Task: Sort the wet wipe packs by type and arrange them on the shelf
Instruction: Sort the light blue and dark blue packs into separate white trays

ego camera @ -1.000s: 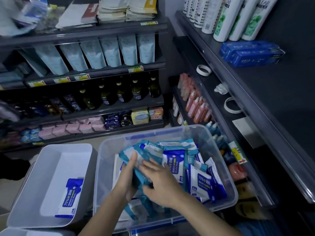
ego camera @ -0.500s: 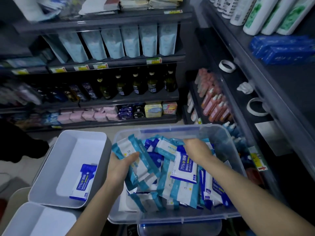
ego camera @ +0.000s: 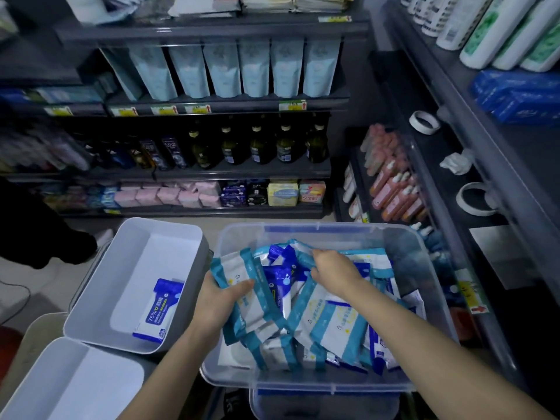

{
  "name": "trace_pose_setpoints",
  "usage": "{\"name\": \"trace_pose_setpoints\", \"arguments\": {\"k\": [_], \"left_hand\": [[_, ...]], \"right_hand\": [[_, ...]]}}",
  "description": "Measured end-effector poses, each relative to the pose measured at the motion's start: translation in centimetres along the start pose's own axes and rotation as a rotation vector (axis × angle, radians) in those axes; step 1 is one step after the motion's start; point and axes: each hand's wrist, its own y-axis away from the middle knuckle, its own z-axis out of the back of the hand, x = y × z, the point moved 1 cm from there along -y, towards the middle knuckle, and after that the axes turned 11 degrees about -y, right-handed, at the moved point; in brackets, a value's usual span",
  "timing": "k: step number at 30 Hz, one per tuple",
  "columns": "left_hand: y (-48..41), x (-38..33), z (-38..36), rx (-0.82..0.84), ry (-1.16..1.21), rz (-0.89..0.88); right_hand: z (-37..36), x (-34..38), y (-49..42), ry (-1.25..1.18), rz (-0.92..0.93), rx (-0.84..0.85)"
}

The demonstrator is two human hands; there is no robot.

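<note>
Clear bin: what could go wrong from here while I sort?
1. The left hand grips several teal packs at once; one could slip, or a dark-blue pack ride along unseen.
2. The clear bin sits on a narrower box; the right hand digging in the pile could tip it.

The right hand (ego camera: 335, 269) has its fingertips buried in the packs (ego camera: 342, 325), so whether it grips one cannot be told. The left hand (ego camera: 221, 301) shows only its thumb on a teal pack (ego camera: 235, 268), its fingers hidden beneath. The near bin (ego camera: 69, 386) is cut by the bottom-left corner, the far-left goods (ego camera: 45, 153) are blurred, and the price tags (ego camera: 292, 105) are too small to read.
</note>
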Motion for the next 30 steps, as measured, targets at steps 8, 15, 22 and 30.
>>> {"name": "trace_pose_setpoints", "arguments": {"k": [8,15,22,30], "left_hand": [[0.4,0.1,0.2,0.033,0.0,-0.038],[0.8,0.1,0.5,0.049,0.003,-0.062],[1.1,-0.1,0.3,0.075,0.0,-0.058],[1.0,0.0,0.4,0.056,-0.011,-0.057]], "right_hand": [[1.2,-1.3,4.9,-0.106,0.271,-0.266],[-2.9,-3.0,10.6,-0.129,0.352,-0.026],[-1.3,-2.2,13.3,-0.33,-0.269,-0.308],[-2.7,-0.2,10.9,-0.429,-0.528,-0.274]]}}
